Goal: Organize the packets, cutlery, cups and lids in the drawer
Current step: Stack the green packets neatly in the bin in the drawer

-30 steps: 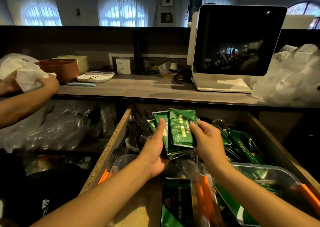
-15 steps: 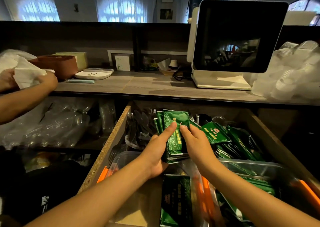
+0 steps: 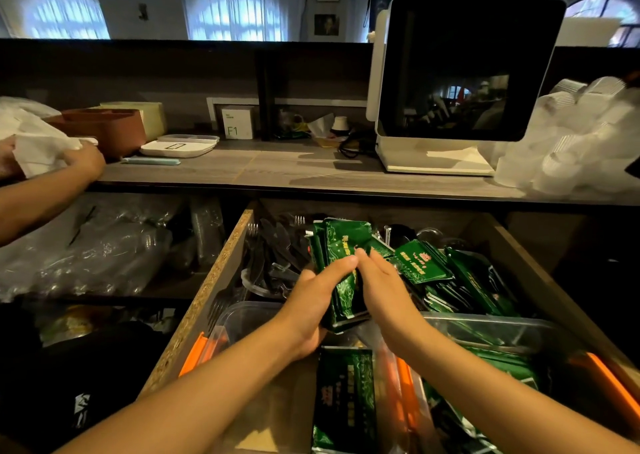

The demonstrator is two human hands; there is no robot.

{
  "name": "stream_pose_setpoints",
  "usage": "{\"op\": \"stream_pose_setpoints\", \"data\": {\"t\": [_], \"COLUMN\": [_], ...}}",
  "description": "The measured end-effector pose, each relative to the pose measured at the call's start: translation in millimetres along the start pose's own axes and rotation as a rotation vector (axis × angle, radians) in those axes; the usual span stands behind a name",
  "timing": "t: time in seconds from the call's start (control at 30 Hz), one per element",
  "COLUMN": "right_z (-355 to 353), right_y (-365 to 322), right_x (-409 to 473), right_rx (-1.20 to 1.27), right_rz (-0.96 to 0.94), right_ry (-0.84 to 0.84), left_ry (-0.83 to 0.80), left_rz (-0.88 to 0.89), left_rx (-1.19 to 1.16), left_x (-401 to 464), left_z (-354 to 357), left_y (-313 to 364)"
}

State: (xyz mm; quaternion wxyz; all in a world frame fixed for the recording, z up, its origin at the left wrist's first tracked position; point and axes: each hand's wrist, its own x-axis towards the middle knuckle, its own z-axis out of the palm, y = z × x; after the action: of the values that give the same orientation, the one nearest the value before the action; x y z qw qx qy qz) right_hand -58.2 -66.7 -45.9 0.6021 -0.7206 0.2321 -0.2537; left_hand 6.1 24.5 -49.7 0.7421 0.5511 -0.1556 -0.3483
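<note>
I see left hand (image 3: 313, 301) and right hand (image 3: 382, 289) pressed palm-to-palm around an upright stack of green packets (image 3: 341, 263), both closed on it, forearms converging above the open drawer (image 3: 207, 301)

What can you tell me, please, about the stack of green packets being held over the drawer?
The stack of green packets is a bundle of flat, glossy sachets, dark green with lighter printed patterns and yellow lettering. It stands roughly upright, pressed between the left hand and the right hand, which square its sides. It sits above the open wooden drawer, with black plastic cutlery to its left and loose green packets to its right.
</note>
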Motion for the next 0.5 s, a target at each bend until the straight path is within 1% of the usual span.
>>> {"op": "stream_pose_setpoints", "data": {"t": [0.07,0.13,0.2,0.27,0.33,0.37,0.43,0.5], "right_z": [0,3,4,0,-1,-2,-4,-4], "right_y": [5,3,-1,1,-1,1,-2,-11], "right_x": [3,5,4,6,2,1,-4,0], "right_rx": [0.046,0.071,0.039,0.022,0.014,0.026,0.103,0.122], "right_rz": [0.03,0.015,-0.033,-0.086,-0.095,-0.086,-0.017,0.048], "right_ry": [-0.088,-0.081,-0.04,0.028,0.029,0.006,-0.025,-0.037], "left_ry": [-0.005,0.013,0.002,-0.028,-0.053,-0.064,-0.031,0.023], "left_rz": [0.089,0.163,0.159,0.167,0.148,0.135,0.104,0.073], "left_rx": [0.093,0.188,0.192,0.136,0.093,0.075,0.063,0.025], "left_x": [3,2,3,2,1,-1,-3,2], "left_z": [-1,-1,-4,-2,1,3,5,3], "left_y": [-1,3,6,8,6,5,5,8]}}
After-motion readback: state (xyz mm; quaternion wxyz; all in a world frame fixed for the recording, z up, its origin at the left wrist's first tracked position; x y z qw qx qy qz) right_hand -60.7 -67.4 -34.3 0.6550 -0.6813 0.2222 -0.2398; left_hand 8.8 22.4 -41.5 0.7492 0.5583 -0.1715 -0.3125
